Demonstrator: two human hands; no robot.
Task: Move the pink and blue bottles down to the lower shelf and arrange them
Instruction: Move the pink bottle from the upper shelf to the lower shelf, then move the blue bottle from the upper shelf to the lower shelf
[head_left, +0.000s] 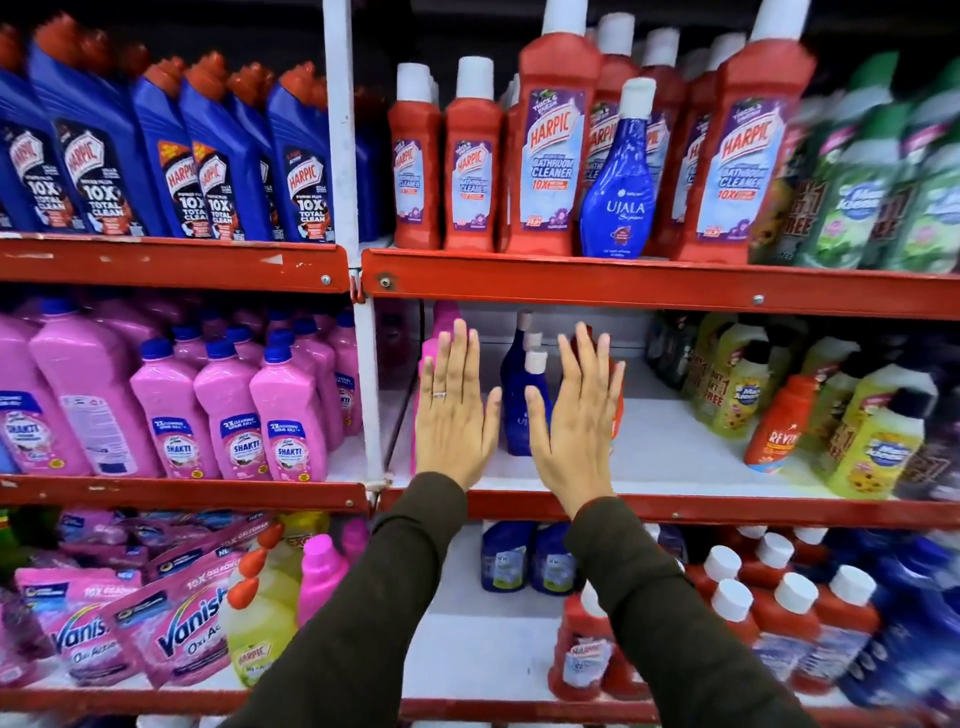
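Note:
My left hand (456, 410) and my right hand (579, 415) are raised flat, fingers spread, in front of the middle shelf (675, 506). Neither holds anything. Between them stand dark blue bottles with white caps (522, 395). A pink bottle (423, 374) shows behind my left hand, mostly hidden. A red bottle edge (617, 405) peeks out behind my right hand. One blue Ujala bottle (621, 182) stands on the upper shelf (623, 278) among red Harpic bathroom cleaner bottles (553, 150).
Pink Shakti bottles (234, 415) fill the middle shelf left of the white upright post (363, 364). Yellow-green bottles and an orange bottle (774, 426) stand at the right. Blue Harpic bottles (218, 161) are at upper left. The bottom shelf holds Vanish pouches (171, 623) and red bottles (779, 608).

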